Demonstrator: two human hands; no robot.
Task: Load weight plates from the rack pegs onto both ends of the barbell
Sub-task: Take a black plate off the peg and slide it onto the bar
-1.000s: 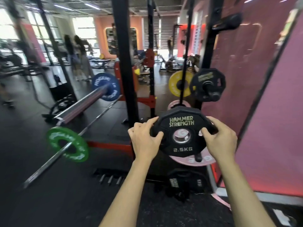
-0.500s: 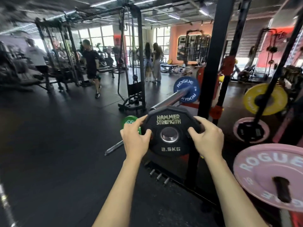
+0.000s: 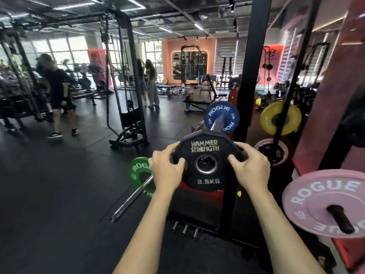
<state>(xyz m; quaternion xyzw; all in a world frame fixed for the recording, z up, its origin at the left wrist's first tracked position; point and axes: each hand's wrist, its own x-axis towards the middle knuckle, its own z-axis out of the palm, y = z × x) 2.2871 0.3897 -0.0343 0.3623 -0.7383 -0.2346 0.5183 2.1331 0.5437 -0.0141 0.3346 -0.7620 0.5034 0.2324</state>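
Your risk is a missed line-up: the black 2.5 kg plate (image 3: 207,160) hides the sleeve end of the barbell (image 3: 218,123) just behind it, so the bore could catch the tip and twist in your grip. Your left hand (image 3: 166,173) and right hand (image 3: 251,168) clamp opposite edges, fingers curled over the rim, thumbs on the near face. It seems not yet threaded on, near the blue plate (image 3: 222,116).

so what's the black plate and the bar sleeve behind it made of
Black plate: looks like matte rubber or urethane coating, with a shiny metal ring round its hole. Bar sleeve: bare polished steel, by its bright sheen.
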